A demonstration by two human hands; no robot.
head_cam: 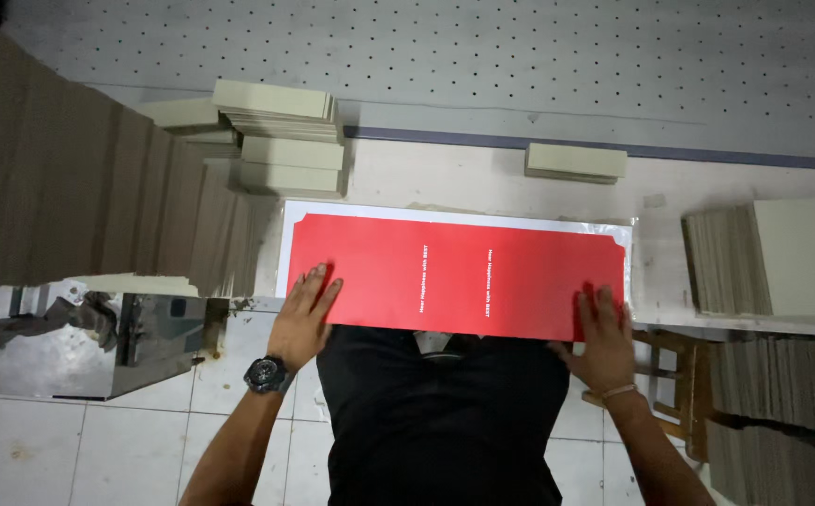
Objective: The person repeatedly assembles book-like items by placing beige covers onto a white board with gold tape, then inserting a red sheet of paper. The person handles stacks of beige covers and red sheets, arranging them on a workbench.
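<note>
A long red printed sheet (pixel 454 272) with white borders and notched corners lies flat across the worktable (pixel 482 183) in front of me. My left hand (pixel 302 314), with a dark watch on its wrist, rests palm down on the sheet's near left corner, fingers spread. At the near right corner my right hand (pixel 602 335) presses flat on the sheet's edge, a thin band around its wrist. Neither hand grips anything. The sheet's near edge hangs at my waist, against my black shirt.
Stacks of beige board pieces (pixel 276 136) stand behind the sheet at left; one small stack (pixel 574 161) lies at back right. A tall brown board pile (pixel 70 178) fills the left. More board stacks (pixel 773 258) sit right. A metal box (pixel 154 337) stands on the tiled floor.
</note>
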